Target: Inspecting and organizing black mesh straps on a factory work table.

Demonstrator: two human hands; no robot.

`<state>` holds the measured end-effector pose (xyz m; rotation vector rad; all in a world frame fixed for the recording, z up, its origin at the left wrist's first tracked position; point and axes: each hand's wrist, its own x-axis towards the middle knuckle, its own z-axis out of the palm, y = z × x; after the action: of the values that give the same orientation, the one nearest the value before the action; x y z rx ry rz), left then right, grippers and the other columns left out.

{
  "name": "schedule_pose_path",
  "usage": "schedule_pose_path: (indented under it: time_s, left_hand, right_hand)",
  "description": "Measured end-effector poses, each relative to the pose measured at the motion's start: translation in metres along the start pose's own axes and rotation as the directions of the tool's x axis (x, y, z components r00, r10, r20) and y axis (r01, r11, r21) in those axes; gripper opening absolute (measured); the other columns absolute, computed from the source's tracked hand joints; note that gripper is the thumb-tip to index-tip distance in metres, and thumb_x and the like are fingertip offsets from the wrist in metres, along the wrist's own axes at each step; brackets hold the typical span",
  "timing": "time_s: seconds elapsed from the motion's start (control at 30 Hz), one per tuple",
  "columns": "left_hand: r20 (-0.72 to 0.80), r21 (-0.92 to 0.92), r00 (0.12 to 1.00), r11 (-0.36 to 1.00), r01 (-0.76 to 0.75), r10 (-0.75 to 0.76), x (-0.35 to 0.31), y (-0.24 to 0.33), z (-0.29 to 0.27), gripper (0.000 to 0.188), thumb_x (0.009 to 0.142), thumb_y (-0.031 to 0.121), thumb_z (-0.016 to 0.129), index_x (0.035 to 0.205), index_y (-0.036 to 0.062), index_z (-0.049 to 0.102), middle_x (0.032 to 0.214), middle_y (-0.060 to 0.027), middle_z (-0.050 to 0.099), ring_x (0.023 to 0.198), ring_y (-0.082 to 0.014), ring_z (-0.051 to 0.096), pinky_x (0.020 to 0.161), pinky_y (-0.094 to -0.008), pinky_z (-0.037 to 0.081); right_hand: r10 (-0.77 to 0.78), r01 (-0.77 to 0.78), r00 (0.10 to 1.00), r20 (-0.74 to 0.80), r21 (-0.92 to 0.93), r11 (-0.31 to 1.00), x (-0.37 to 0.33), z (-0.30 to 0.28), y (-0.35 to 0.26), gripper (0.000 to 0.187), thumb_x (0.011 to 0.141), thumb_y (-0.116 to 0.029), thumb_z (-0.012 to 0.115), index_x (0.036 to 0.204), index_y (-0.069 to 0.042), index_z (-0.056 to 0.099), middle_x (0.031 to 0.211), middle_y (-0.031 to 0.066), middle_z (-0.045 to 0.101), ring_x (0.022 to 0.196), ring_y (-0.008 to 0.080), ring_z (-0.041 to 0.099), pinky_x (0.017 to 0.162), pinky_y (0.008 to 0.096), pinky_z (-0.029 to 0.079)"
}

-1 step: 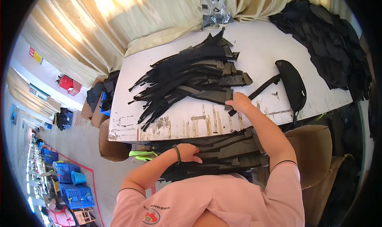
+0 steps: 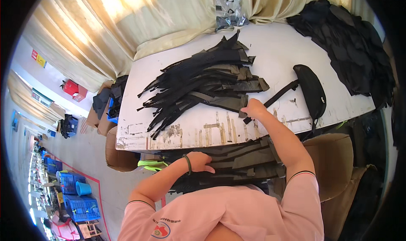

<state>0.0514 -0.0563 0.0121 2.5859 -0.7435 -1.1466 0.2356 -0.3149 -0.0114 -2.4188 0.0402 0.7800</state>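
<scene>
At the near side of the white table, my right hand (image 2: 254, 109) is closed in a pinch on the grey-brown end of a black fabric strip (image 2: 226, 102). That strip lies lowest in a fanned pile of black mesh-and-cloth strips (image 2: 198, 74). My left hand (image 2: 199, 162), with a dark band at its wrist, is below the table's front edge, over a second stack of dark strips (image 2: 249, 158). Its thumb stands apart from the fingers, and I see nothing held in it. A black waist pouch (image 2: 311, 91) with a strap lies right of my right hand.
The white table (image 2: 275, 46) has worn tape marks along its front. A heap of dark cloth pieces (image 2: 338, 42) covers its far right corner. Cardboard boxes (image 2: 332, 160) stand below at both sides. A clear plastic bag (image 2: 228, 13) lies by the curtain. Blue crates (image 2: 82, 207) stand far left.
</scene>
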Motion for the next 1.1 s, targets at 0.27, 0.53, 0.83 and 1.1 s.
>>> schedule_pose_path:
  time_s: [0.27,0.53,0.83,1.1]
  left_hand:
    - [-0.871,0.088,0.445,0.957,-0.277,0.209,0.006,0.021,-0.067,0.036,0.077,0.016,0.068,0.110,0.0076,0.057,0.112,-0.0149,0.058,0.104,-0.0342,0.055,0.090,-0.0457,0.042]
    - [-0.716,-0.143,0.664,0.885,-0.444,0.218,0.040,0.067,-0.066,0.014,0.080,0.014,0.065,0.089,0.0053,0.059,0.078,-0.0133,0.064,0.075,-0.0330,0.062,0.070,-0.0412,0.049]
    - [-0.678,-0.478,0.735,0.751,-0.456,0.015,0.050,0.069,-0.051,0.021,0.082,0.021,0.069,0.084,0.0032,0.058,0.066,-0.0072,0.060,0.057,-0.0164,0.055,0.054,-0.0297,0.045]
    - [-0.671,-0.525,0.741,0.704,-0.478,0.003,0.046,0.054,-0.046,0.018,0.084,0.018,0.069,0.084,0.0031,0.058,0.067,-0.0024,0.058,0.059,-0.0094,0.050,0.055,-0.0263,0.043]
  right_hand:
    - [-0.615,0.631,0.767,-0.183,0.042,0.774,-0.126,0.023,-0.007,0.022,0.081,-0.019,0.067,0.083,-0.002,0.053,0.074,0.0166,0.062,0.070,0.0368,0.060,0.063,0.0431,0.046]
    - [-0.619,0.594,0.753,-0.224,-0.171,0.786,-0.179,0.012,0.036,0.024,0.080,-0.017,0.070,0.086,-0.004,0.051,0.074,0.0144,0.062,0.070,0.0362,0.060,0.062,0.0423,0.047]
    - [-0.638,0.632,0.503,-0.583,-0.255,0.732,-0.169,0.047,0.026,0.042,0.076,-0.012,0.072,0.110,-0.005,0.050,0.096,0.0123,0.061,0.086,0.0315,0.059,0.075,0.0387,0.047]
    - [-0.694,0.682,0.479,-0.537,-0.270,0.679,-0.174,0.042,0.009,0.035,0.078,0.001,0.061,0.111,-0.005,0.051,0.096,0.0130,0.061,0.086,0.0317,0.059,0.074,0.0395,0.048]
